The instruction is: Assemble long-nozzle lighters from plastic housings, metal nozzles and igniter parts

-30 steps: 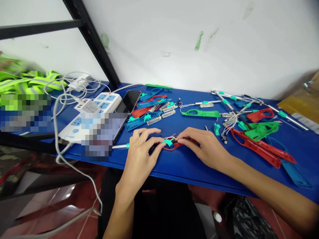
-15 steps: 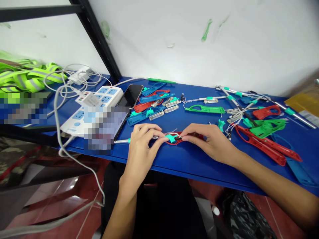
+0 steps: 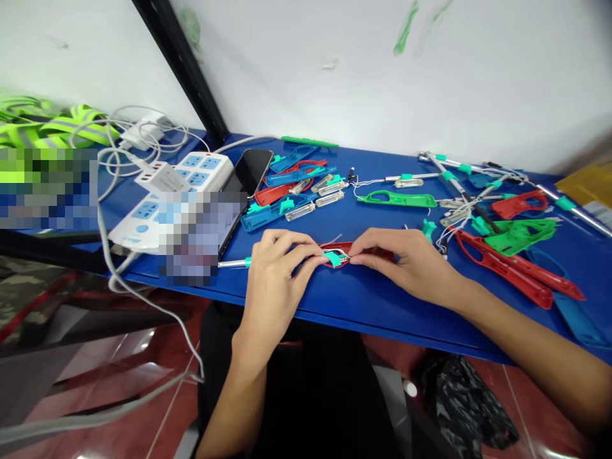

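A red plastic shell [image 3: 338,262] with an oval opening lies on the blue tabletop between my hands. Across it runs a metal rod [image 3: 233,263] that extends out to the left beneath my left hand. Teal tape [image 3: 333,257] and thin white wires [image 3: 340,252] show at the opening. My left hand [image 3: 280,271] is closed, thumb and fingertips pinching the rod assembly beside the tape. From the right, my right hand [image 3: 406,261] pinches the white wires at the shell's opening; its fingertips partly hide the shell's right part.
Blue and red shells [image 3: 287,191] and clear tubes [image 3: 329,199] lie behind my hands. A green shell [image 3: 399,199], taped rods [image 3: 452,182] and red shells [image 3: 507,268] spread rightward. To the left are a power strip [image 3: 138,229], a phone [image 3: 253,171] and a white cable [image 3: 102,217].
The view has tilted slightly, so the table sits higher in it. Both hands keep their pinches; the dark piece by my right fingertips is less visible, and more red shell shows between my hands.
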`<control>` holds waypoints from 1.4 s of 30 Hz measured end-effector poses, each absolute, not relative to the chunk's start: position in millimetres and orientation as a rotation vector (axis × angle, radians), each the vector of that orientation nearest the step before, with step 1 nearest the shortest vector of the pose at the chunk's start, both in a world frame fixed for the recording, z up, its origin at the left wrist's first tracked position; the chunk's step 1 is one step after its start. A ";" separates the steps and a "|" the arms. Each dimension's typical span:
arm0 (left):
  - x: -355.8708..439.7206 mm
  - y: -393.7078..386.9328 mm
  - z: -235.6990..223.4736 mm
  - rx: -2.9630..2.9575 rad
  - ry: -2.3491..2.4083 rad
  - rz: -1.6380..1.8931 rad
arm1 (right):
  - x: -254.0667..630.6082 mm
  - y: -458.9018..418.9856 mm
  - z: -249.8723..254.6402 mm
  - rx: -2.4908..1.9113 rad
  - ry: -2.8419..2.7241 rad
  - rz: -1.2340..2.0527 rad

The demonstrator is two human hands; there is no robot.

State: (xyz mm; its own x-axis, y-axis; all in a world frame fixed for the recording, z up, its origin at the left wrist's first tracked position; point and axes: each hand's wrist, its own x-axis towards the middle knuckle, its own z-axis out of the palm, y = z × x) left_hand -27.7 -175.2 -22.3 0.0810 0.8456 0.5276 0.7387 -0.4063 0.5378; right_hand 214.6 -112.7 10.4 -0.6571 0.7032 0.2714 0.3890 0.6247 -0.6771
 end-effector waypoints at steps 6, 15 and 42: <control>-24.5 -165.1 -13.2 2.298 1.589 1.141 | 217.2 -108.9 15.4 -0.930 -2.281 0.781; -25.9 -142.1 -15.5 2.217 1.446 1.116 | 219.8 -106.1 15.2 -0.988 -2.321 0.780; -16.0 -142.5 -12.2 2.380 1.492 0.942 | 228.8 -105.6 15.8 -0.977 -2.385 0.939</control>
State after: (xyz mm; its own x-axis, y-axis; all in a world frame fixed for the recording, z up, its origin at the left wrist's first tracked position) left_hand -16.0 -142.5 -12.2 0.2962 0.8593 0.4170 0.7460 -0.4808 0.4608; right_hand 228.8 -105.6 15.8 -0.6779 0.7279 0.1033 0.4622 0.5313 -0.7100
